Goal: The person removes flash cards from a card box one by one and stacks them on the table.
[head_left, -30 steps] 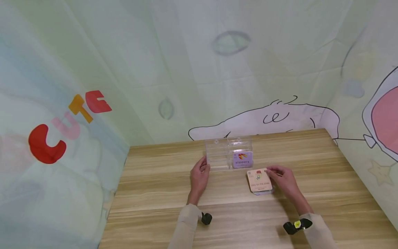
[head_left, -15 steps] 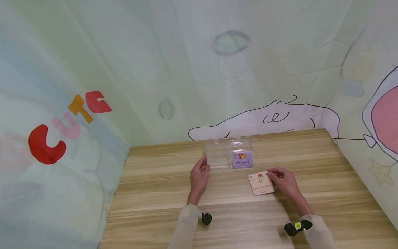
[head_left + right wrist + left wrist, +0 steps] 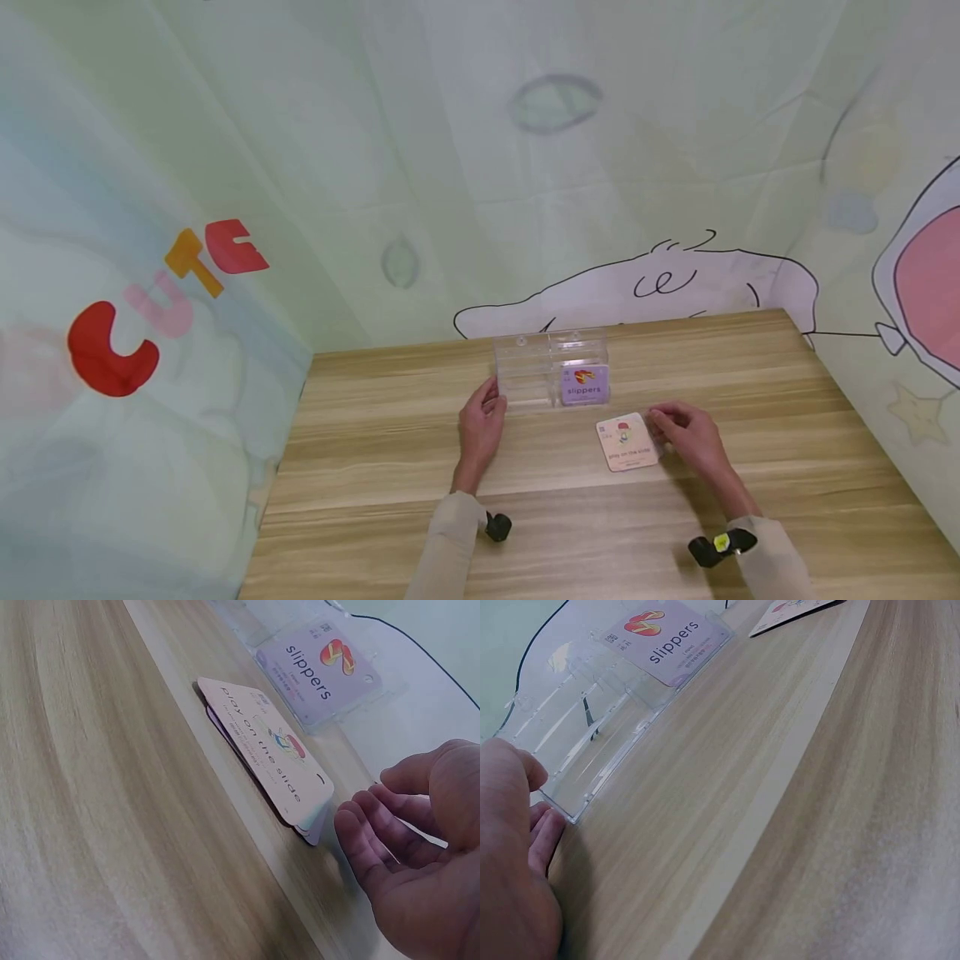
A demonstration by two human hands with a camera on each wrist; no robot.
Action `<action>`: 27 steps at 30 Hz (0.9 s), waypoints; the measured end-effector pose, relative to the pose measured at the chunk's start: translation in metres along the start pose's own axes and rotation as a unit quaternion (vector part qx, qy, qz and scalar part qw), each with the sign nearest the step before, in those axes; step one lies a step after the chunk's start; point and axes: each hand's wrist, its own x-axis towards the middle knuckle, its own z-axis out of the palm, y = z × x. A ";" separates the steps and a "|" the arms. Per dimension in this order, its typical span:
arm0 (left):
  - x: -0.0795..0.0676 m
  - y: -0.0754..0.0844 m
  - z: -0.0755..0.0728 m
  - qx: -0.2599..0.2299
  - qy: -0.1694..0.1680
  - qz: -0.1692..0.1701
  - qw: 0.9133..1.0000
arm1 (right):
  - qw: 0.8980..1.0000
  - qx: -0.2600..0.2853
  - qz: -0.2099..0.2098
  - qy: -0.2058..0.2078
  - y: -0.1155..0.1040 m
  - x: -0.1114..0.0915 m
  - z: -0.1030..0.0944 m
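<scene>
A clear plastic card rack (image 3: 525, 383) stands near the table's back edge. Its right compartment holds a purple "slippers" card (image 3: 585, 386). My left hand (image 3: 482, 425) grips the rack's left end, fingertips at its lower corner in the left wrist view. In front of the rack lies a small stack of cards, topped by a pale pink "play on the slide" card (image 3: 262, 746). The cards' right-hand corners fan apart slightly. Right beside that corner is my right hand (image 3: 688, 437), its fingers loosely bent. In the right wrist view a narrow gap separates the fingertips from the cards.
The wood-grain table (image 3: 360, 467) meets a printed cloth backdrop (image 3: 420, 167) behind and at both sides. Black wrist cameras sit on the left wrist (image 3: 498, 527) and right wrist (image 3: 722, 546).
The pink card has come down onto the cards beneath and lined up with them. My right fingers have moved slightly right, off its corner. The left hand and rack have stayed put.
</scene>
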 end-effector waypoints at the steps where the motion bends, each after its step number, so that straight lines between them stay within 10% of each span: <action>1: 0.000 0.000 0.000 0.000 0.000 -0.001 1.000 | 1.000 0.001 0.002 -0.001 -0.001 0.000 0.000; 27: -0.001 0.001 -0.002 0.001 -0.003 -0.006 1.000 | 0.995 0.061 -0.076 -0.014 -0.038 0.011 0.022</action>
